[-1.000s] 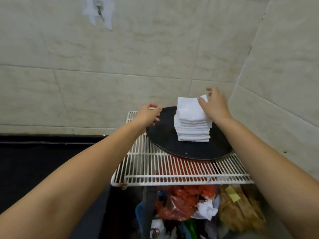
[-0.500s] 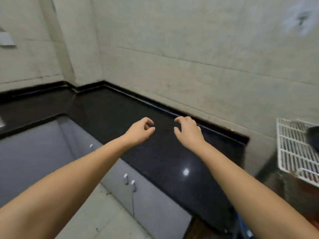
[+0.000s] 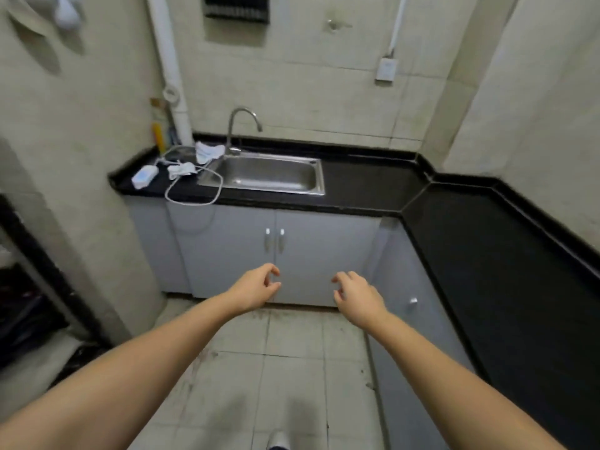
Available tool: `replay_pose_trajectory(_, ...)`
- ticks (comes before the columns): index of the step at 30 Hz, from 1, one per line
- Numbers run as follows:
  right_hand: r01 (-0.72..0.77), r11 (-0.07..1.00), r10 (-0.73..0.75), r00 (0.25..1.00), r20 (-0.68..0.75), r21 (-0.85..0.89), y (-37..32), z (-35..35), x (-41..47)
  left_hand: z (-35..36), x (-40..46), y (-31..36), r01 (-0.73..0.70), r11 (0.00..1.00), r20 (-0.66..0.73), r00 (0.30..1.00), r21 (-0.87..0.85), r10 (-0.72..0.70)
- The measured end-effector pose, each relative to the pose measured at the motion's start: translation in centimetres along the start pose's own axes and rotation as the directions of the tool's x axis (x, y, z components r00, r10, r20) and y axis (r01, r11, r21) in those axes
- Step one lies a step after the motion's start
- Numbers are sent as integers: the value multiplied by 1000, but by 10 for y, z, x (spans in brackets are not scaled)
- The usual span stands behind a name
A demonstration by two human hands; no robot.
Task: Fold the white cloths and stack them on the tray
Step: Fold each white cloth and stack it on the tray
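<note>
My left hand [image 3: 255,289] and my right hand [image 3: 357,295] hang in the air over the tiled floor, in front of the grey cabinet doors. Both hold nothing, with fingers loosely curled and apart. Two crumpled white cloths lie on the black counter left of the sink: one [image 3: 207,151] by the tap, one [image 3: 181,170] nearer the counter's front. The tray and its stack of folded cloths are out of view.
A steel sink [image 3: 269,175] with a curved tap [image 3: 242,125] is set in the black L-shaped counter [image 3: 470,254], which runs along the right wall. A white cable [image 3: 194,196] and a small white device [image 3: 144,177] lie at the counter's left end. A dark shelf unit [image 3: 22,287] stands at left.
The view has swung left, away from the wire rack, the tray and the folded stack, to face the sink. Both hands have left the stack and now hang empty over the floor.
</note>
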State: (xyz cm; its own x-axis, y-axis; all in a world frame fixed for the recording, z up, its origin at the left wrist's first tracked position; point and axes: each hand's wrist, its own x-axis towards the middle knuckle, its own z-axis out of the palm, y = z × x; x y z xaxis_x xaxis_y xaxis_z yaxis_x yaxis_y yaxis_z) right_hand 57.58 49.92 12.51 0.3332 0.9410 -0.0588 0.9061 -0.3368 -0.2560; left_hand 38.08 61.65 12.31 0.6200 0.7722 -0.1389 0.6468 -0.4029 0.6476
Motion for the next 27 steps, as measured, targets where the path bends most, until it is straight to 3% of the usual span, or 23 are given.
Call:
replay_pose_trajectory(6,199,979,-201,974,99,33,-57,10,161,-66,94,-73,193,980,-102,975,-52,-198)
replay_pose_trajectory(14,357,932,-362,905,222,66,-128,25,331,-144,183,-152,315,942,-233,913,-119,-335)
replay_pose_trajectory(23,482,873,-485,836,258,79,-213,69,515,-220,322,-260,355,918,-254,885,-177,-390)
replay_pose_trajectory(27,452,884,-467,842,271,118,-262,83,612,-268,401,-311,347,918,-308,866,-193,-393)
